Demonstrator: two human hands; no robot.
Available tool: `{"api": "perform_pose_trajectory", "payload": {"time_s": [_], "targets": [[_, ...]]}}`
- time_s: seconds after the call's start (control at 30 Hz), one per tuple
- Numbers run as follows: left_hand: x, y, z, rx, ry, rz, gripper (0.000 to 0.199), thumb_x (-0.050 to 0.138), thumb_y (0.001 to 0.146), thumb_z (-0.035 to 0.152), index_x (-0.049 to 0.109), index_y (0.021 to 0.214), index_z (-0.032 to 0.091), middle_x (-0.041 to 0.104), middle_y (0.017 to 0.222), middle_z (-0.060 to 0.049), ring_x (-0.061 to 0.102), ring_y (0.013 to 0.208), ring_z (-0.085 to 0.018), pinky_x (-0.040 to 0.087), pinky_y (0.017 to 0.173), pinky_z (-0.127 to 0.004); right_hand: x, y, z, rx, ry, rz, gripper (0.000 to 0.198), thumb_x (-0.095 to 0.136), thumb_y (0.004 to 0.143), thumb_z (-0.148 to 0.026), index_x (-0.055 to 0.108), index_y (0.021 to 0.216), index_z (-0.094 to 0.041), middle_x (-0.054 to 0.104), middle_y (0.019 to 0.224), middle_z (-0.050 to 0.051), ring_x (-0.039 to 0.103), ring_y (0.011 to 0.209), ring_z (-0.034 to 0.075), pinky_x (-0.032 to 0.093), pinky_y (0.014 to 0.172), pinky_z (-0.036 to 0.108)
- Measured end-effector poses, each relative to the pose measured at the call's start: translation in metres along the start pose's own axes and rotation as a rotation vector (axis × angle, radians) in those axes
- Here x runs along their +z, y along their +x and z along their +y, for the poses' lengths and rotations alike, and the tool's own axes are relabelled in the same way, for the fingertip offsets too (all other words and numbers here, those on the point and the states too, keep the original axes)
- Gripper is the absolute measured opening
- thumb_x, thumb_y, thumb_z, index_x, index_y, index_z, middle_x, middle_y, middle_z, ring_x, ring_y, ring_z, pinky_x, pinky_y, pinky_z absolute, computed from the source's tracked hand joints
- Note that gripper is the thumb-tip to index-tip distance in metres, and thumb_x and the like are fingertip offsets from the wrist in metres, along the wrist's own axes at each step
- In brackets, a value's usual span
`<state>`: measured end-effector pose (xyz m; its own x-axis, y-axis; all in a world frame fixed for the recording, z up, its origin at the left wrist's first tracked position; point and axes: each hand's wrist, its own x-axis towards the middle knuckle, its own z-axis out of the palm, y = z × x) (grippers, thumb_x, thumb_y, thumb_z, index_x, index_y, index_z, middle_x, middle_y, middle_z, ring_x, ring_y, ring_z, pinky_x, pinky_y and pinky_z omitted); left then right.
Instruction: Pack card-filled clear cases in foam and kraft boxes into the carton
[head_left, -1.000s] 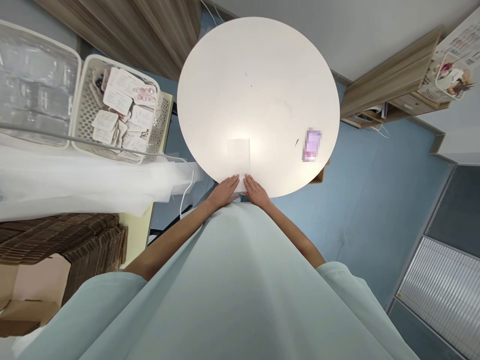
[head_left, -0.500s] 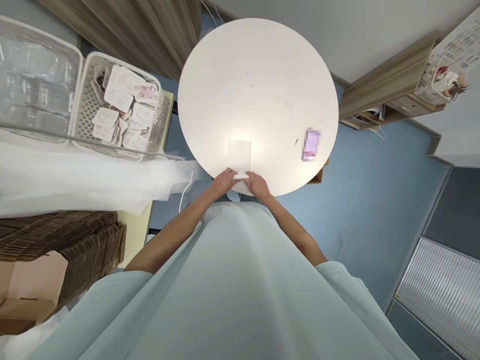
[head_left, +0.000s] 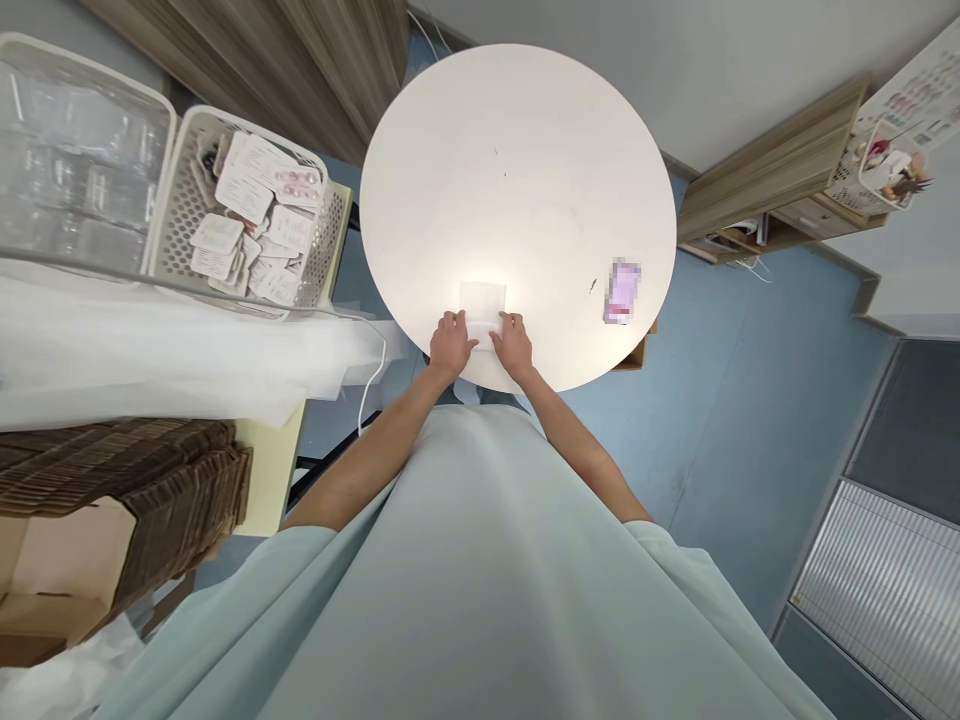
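Here we are at the near rim of the round table (head_left: 517, 150), and both hands are on the white sheet (head_left: 484, 297)! Left hand (head_left: 450, 345) takes the left side, right hand (head_left: 513, 345) the right, both in a narrow grip, fingers curled on the far side, thumbs pointing in toward each other. Between them runs a raised white fold; how hard they pinch it, I cannot tell. The far part of the sheet lies flat on the tabletop, just beyond the fingers.

Over to the right on the table, well apart from the hands, a purple thing (head_left: 622, 290), too blurred to make out. Away on the left, a basket (head_left: 328, 240) holds a heap of cards (head_left: 244, 190); nearer, white film (head_left: 150, 350) lies spread, with a stack of cardboard (head_left: 180, 490) on its near side.
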<state>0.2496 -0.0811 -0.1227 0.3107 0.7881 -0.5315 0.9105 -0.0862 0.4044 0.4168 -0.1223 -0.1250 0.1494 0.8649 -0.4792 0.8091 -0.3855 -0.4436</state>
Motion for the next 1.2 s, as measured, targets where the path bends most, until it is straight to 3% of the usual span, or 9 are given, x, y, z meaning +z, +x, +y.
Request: {"api": "perform_pose_trajectory", "payload": {"time_s": [0.13,0.33,0.47,0.63,0.83,0.97,1.1,1.2], "targets": [[-0.002,0.0,0.0,0.24,0.058,-0.029,0.062,0.05,0.106,0.016,0.046,0.168,0.006,0.044,0.176,-0.027,0.043,0.164,-0.04,0.041,0.132,-0.053,0.004,0.001,-0.001,-0.111,-0.013,-0.006,0.054,0.043,0.113,-0.019,0.05,0.166,-0.012,0.045,0.178,0.022,0.045,0.165,0.031,0.047,0.133,0.053],[-0.004,-0.004,-0.012,0.301,0.079,-0.084,0.06,0.046,0.109,0.019,0.05,0.167,0.007,0.049,0.174,-0.025,0.048,0.161,-0.038,0.044,0.132,-0.052,0.004,0.006,0.003,-0.225,-0.089,-0.106,0.056,0.035,0.114,-0.014,0.055,0.166,-0.016,0.039,0.185,0.013,0.027,0.177,0.027,0.035,0.141,0.054],[-0.006,-0.001,-0.015,0.352,0.084,-0.087,0.061,0.046,0.107,0.019,0.05,0.167,0.009,0.052,0.173,-0.023,0.044,0.165,-0.037,0.039,0.135,-0.057,0.001,0.011,0.002,-0.272,-0.124,-0.091,0.052,0.037,0.116,-0.016,0.058,0.164,-0.016,0.035,0.186,0.012,0.021,0.178,0.026,0.028,0.144,0.054],[-0.008,0.007,-0.015,0.376,0.033,-0.14,0.069,0.051,0.101,0.018,0.046,0.169,0.004,0.043,0.179,-0.025,0.034,0.172,-0.036,0.025,0.142,-0.054,0.001,0.001,0.002,-0.291,-0.116,-0.108,0.058,0.033,0.116,-0.018,0.048,0.172,-0.016,0.043,0.182,0.014,0.033,0.175,0.025,0.034,0.142,0.052],[-0.006,-0.007,-0.019,0.36,-0.009,-0.145,0.069,0.05,0.102,0.02,0.044,0.171,0.009,0.041,0.181,-0.023,0.036,0.171,-0.034,0.024,0.142,-0.055,-0.003,-0.027,0.014,-0.354,-0.142,-0.162,0.078,0.061,0.111,-0.034,0.03,0.18,-0.011,0.023,0.189,0.02,0.025,0.177,0.032,0.031,0.142,0.054],[0.002,-0.03,-0.029,0.386,-0.022,-0.173,0.077,0.061,0.102,0.033,0.042,0.172,0.009,0.036,0.184,-0.024,0.032,0.173,-0.035,0.022,0.143,-0.053,0.004,-0.045,0.025,-0.37,-0.145,-0.186,0.073,0.058,0.111,-0.029,0.033,0.179,-0.015,0.027,0.188,0.019,0.027,0.177,0.031,0.034,0.141,0.053],[0.009,-0.044,-0.039,0.371,-0.038,-0.219,0.09,0.075,0.094,0.034,0.041,0.174,0.011,0.034,0.185,-0.021,0.032,0.173,-0.034,0.023,0.142,-0.049,0.011,-0.057,0.036,-0.398,-0.13,-0.194,0.069,0.055,0.115,-0.039,0.037,0.177,-0.014,0.032,0.186,0.021,0.029,0.176,0.031,0.035,0.14,0.052],[0.009,-0.043,-0.04,0.286,-0.094,-0.202,0.087,0.077,0.095,0.039,0.045,0.173,0.016,0.038,0.184,-0.017,0.039,0.17,-0.032,0.03,0.14,-0.046,0.008,-0.058,0.038,-0.412,-0.119,-0.196,0.068,0.054,0.116,-0.045,0.041,0.175,-0.012,0.035,0.184,0.022,0.034,0.174,0.032,0.038,0.139,0.052]]}}
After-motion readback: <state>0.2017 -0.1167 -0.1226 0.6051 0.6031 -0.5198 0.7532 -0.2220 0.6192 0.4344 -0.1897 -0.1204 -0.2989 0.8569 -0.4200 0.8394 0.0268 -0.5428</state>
